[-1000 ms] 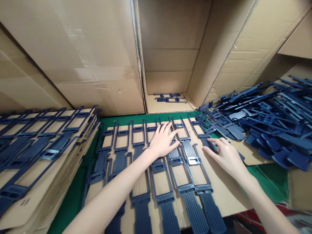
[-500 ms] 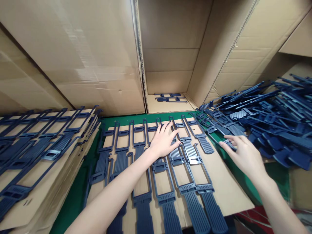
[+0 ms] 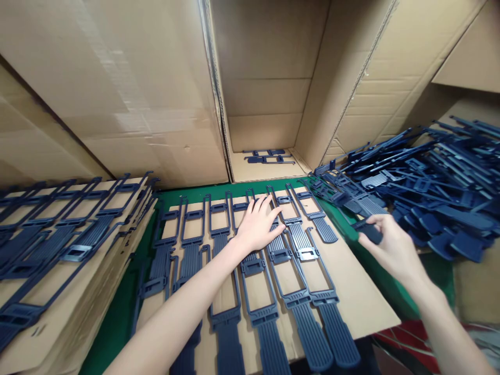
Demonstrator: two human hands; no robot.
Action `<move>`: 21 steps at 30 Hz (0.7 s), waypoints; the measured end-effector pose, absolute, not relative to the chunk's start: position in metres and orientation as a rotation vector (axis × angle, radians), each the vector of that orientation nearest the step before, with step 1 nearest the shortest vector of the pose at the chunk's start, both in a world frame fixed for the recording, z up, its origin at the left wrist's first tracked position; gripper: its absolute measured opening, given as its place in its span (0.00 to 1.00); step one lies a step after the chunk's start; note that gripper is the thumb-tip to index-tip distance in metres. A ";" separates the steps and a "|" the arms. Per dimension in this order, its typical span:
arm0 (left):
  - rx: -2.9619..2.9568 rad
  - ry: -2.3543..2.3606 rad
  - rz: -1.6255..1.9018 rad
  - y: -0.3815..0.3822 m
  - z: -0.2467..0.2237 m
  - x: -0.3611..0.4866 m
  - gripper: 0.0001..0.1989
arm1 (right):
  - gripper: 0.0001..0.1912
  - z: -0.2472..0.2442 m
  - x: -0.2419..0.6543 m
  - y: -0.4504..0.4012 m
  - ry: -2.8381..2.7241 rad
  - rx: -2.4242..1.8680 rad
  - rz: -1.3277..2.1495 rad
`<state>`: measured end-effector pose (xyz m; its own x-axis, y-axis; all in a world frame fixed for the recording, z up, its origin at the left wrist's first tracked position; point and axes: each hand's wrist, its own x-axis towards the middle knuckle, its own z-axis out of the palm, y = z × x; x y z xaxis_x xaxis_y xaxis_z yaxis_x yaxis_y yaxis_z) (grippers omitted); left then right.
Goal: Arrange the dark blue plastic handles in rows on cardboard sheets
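Note:
My left hand (image 3: 258, 225) lies over the dark blue plastic parts in the middle of a cardboard sheet (image 3: 363, 289), fingers spread. Each of those parts has an open rectangular frame and a ribbed flat tongue, such as the nearby ribbed part (image 3: 311, 333) at the front. To the right of the sheet, my right hand (image 3: 390, 247) pinches another dark blue plastic part (image 3: 370, 229) between thumb and fingers. My palm and fingers hide some of it. Parts lie in two rows on the sheet, and my left forearm covers several.
A tall open carton (image 3: 269, 94) stands at the back with a few parts on its floor. Left is a stack of cardboard sheets (image 3: 89, 297) topped with parts. A heaped pile of loose parts (image 3: 441, 192) lies right. Green table surface (image 3: 121, 307) shows between.
My right hand has raised and turned the plastic part, so more of its dark flat end shows. My left hand keeps its place on the parts. The view has shifted slightly.

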<state>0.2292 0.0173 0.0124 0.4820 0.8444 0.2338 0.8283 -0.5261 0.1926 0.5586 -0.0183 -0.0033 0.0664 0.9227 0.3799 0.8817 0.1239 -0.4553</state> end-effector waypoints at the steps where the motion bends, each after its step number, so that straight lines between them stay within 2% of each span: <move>1: 2.658 1.501 0.465 0.017 0.013 0.229 0.24 | 0.15 0.004 0.558 -0.024 -1.716 -1.734 0.135; 4: 2.652 1.507 0.456 0.017 0.013 0.230 0.24 | 0.19 0.019 0.556 -0.047 -1.519 -1.678 0.327; 8: 2.659 1.509 0.447 0.017 0.014 0.230 0.24 | 0.20 0.019 0.552 -0.077 -1.603 -1.646 0.552; 16: 2.658 1.508 0.439 0.018 0.014 0.230 0.24 | 0.18 -0.003 0.550 -0.108 -1.783 -1.688 0.615; 21: 2.674 1.513 0.417 0.017 0.015 0.230 0.24 | 0.29 -0.007 0.543 -0.121 -1.887 -1.790 0.565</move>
